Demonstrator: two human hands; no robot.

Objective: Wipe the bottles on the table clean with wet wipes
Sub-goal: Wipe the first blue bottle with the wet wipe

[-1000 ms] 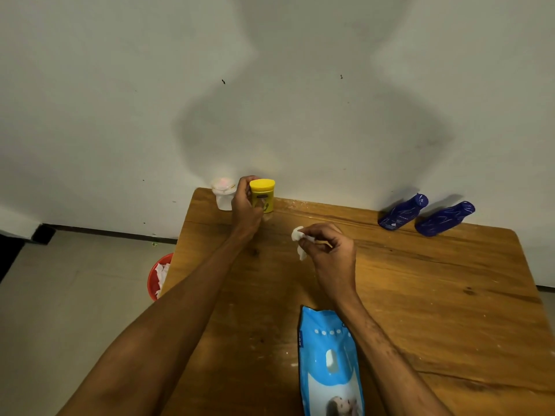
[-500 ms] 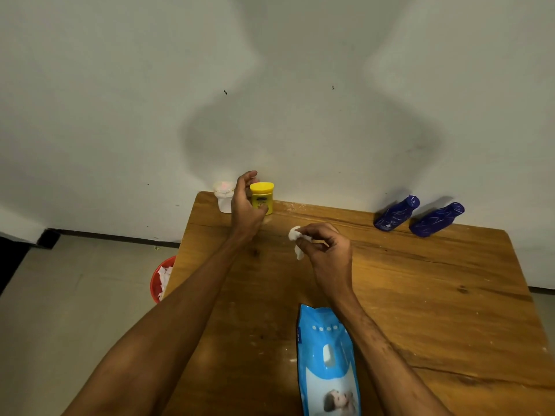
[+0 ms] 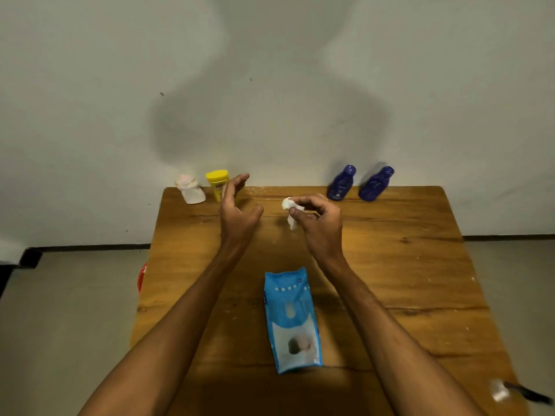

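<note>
A yellow jar and a small white bottle stand at the table's far left corner against the wall. Two dark blue bottles stand at the far right. My left hand hovers just right of the yellow jar with its fingers spread and holds nothing. My right hand pinches a crumpled white wet wipe over the middle of the table. A blue pack of wet wipes lies flat between my forearms.
The wooden table stands against a pale wall. A red bin peeks out on the floor at the table's left edge. A small white scrap and a dark object lie at the near right corner.
My left hand has let go of the yellow jar and drawn back to its right with fingers spread. The right hand still holds the wipe in about the same place.
</note>
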